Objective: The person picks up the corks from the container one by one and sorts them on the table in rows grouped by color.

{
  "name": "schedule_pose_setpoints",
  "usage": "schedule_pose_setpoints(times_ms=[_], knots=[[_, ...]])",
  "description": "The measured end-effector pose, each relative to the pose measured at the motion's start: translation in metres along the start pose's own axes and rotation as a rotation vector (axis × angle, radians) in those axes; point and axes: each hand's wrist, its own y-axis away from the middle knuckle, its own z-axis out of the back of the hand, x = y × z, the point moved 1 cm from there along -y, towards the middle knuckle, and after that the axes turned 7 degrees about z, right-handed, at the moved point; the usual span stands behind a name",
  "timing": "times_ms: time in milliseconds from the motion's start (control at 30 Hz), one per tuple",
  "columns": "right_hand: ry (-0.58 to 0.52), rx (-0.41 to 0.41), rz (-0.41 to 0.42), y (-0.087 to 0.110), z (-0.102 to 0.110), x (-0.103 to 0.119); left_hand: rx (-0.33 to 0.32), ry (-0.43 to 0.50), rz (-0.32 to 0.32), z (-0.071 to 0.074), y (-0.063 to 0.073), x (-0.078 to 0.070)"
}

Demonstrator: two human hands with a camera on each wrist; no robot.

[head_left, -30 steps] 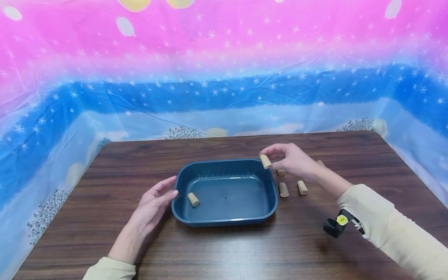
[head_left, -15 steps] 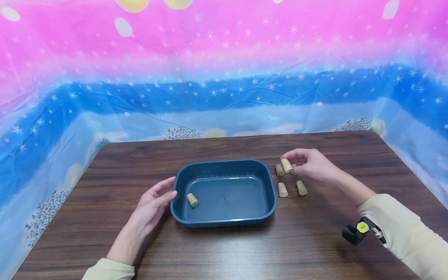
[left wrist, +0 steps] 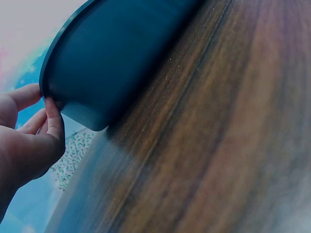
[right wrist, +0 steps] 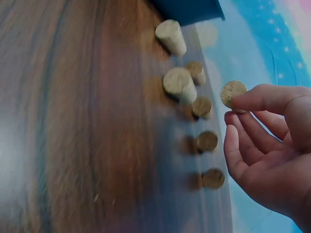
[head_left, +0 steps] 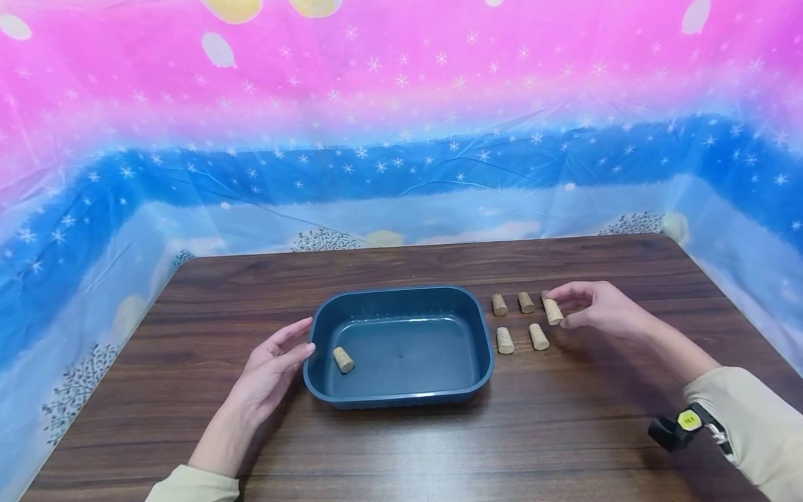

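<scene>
A dark blue rectangular plastic basin point(head_left: 401, 399) stands on the table, with one cork point(head_left: 343, 360) lying inside near its left end. My left hand point(head_left: 271, 369) holds the basin's left rim between thumb and fingers, seen also in the left wrist view. Over the table to the right, my right hand point(head_left: 605, 309) pinches a cork point(right wrist: 233, 93) between thumb and fingertips. Several more corks lie right of the basin in two rows: a front cork point(head_left: 505, 340), a back cork point(head_left: 499, 305) and others. The held cork and hand partly hide the back row's right end.
The wood-grain table point(head_left: 401, 460) reaches back to a pink and blue snowflake cloth point(head_left: 401, 160) that hangs behind and on both sides. A black strap with a yellow-faced device point(head_left: 689, 420) sits on my right sleeve.
My right hand has carried the cork rightward, from beside the basin's right rim to the right end of the cork rows. The left hand stays on the rim.
</scene>
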Motion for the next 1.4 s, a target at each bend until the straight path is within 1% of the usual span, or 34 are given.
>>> schedule_pose_setpoints(times_ms=[367, 600, 1000, 1400], knots=[[-0.058, 0.092, -0.057, 0.006, -0.004, -0.024, -0.004, -0.001, -0.003, 0.002, 0.0, 0.002], [-0.06, 0.136, -0.07, 0.009, -0.004, -0.03, -0.001, -0.002, -0.003, 0.001, 0.001, 0.001], [-0.097, 0.105, -0.087, 0.012, -0.002, -0.036, -0.002, 0.004, -0.003, 0.001, 0.001, 0.001], [-0.103, 0.102, -0.072, 0.011, -0.002, -0.037, 0.002, 0.009, -0.004, 0.0, 0.001, 0.0]])
